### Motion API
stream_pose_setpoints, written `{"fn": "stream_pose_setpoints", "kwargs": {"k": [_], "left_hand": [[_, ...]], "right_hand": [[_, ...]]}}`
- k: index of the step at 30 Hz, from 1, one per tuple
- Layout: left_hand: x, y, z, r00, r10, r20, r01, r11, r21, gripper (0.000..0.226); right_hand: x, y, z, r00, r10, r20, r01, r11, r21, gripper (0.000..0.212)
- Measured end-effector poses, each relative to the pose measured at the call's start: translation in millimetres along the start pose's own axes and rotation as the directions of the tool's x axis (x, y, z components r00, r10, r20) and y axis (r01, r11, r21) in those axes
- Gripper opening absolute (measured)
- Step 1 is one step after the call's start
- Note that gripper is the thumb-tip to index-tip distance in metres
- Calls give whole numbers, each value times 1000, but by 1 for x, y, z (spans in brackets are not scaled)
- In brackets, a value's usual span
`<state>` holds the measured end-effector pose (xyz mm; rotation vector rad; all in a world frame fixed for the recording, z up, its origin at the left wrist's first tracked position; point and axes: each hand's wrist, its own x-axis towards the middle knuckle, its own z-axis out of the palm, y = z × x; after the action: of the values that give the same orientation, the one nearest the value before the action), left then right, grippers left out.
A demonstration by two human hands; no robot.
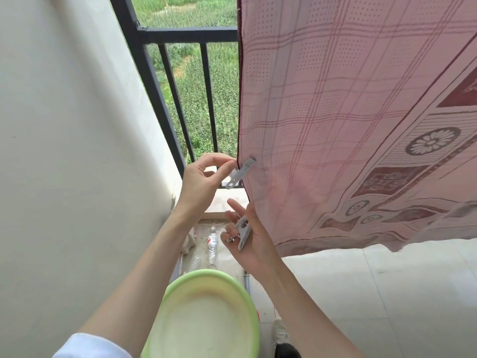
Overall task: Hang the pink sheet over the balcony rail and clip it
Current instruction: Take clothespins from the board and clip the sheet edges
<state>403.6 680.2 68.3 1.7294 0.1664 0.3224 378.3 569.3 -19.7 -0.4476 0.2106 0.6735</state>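
The pink checked sheet (348, 120) hangs down over the black balcony rail (189, 36) and fills the right of the view. A grey clip (240, 173) bites on the sheet's left edge, low down. My left hand (201, 179) pinches that clip's tail with thumb and fingertips. Below it, my right hand (247, 236) holds a second white clip (244, 232) in its palm, with the fingers partly spread. The right hand lies against the sheet's lower left edge.
A green basin (204, 313) sits below my arms. A plastic bottle (212, 244) lies on the floor by the rail's foot. A white wall (67, 151) closes the left side. Tiled floor (387, 293) spreads to the right, and a shoe (281, 334) shows near the bottom.
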Motion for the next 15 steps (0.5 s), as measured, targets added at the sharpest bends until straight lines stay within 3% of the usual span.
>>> {"fn": "stream_pose_setpoints", "kwargs": {"k": [2,3,5,6,8,11,13,15], "left_hand": [[-2,-25,-6,998,-28,-56,23,996,-83,13],[-5,-43,-7,993,-73,-92,62,992,-111,16],[-11,-91,-5,977,-177,-116,162,978,-130,21],[-16,-115,0,969,-231,-84,221,968,-116,24],[-26,-160,14,949,-314,34,315,949,-23,29],[-27,-196,33,916,-325,236,312,946,94,36],[-16,-207,44,887,-295,354,279,955,98,46],[-3,-209,52,844,-249,475,261,964,40,49]], "right_hand": [[-13,-5,-20,984,-41,-173,-8,962,-273,45],[-17,-7,-34,952,-122,-279,-34,868,-496,32],[-15,-14,-65,858,-364,-361,-138,514,-847,13],[-12,-17,-81,823,-457,-339,-190,340,-921,9],[-2,-22,-102,794,-528,-301,-293,101,-951,14],[15,-22,-117,809,-526,-264,-401,-165,-901,33],[27,-19,-122,808,-551,-207,-402,-260,-878,43],[39,-14,-126,790,-590,-169,-398,-282,-873,46]]}}
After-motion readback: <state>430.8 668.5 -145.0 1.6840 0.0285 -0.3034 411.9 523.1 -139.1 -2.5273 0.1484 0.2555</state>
